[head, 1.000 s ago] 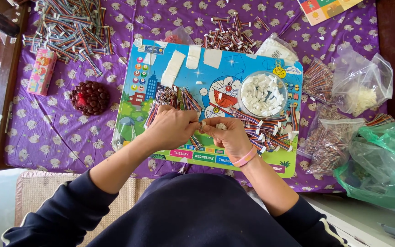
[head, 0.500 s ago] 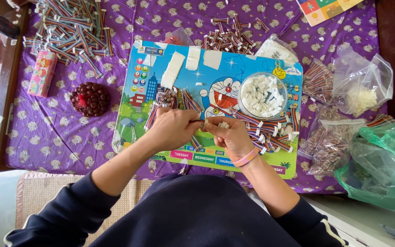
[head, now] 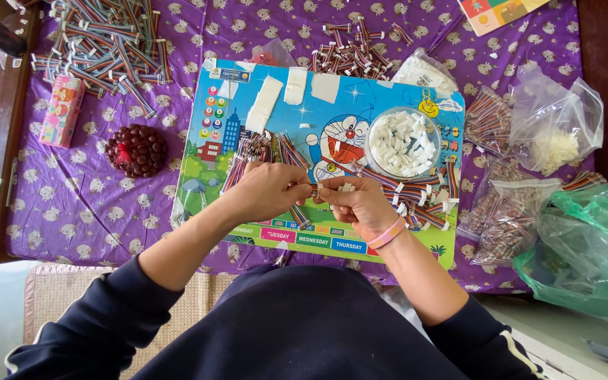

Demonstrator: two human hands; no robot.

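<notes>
Striped wire strip (head: 312, 188) sits pinched between both hands, just above the near edge of the bright cartoon board (head: 262, 232). The left hand (head: 265, 191) is closed on 1 end and the right hand (head: 357, 204) is closed on the other, likely to keep it steady. Past them stands a round clear bowl (head: 402, 143) of small white plastic bits. Farther off, thin stripy wire bundles (head: 100, 42) lie heaped on the purple table (head: 72, 211).

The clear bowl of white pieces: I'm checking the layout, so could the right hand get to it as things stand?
Probably yes. The clear bowl sits just beyond the right hand with only low wire bundles between, though that hand is pinching a wire piece.
</notes>
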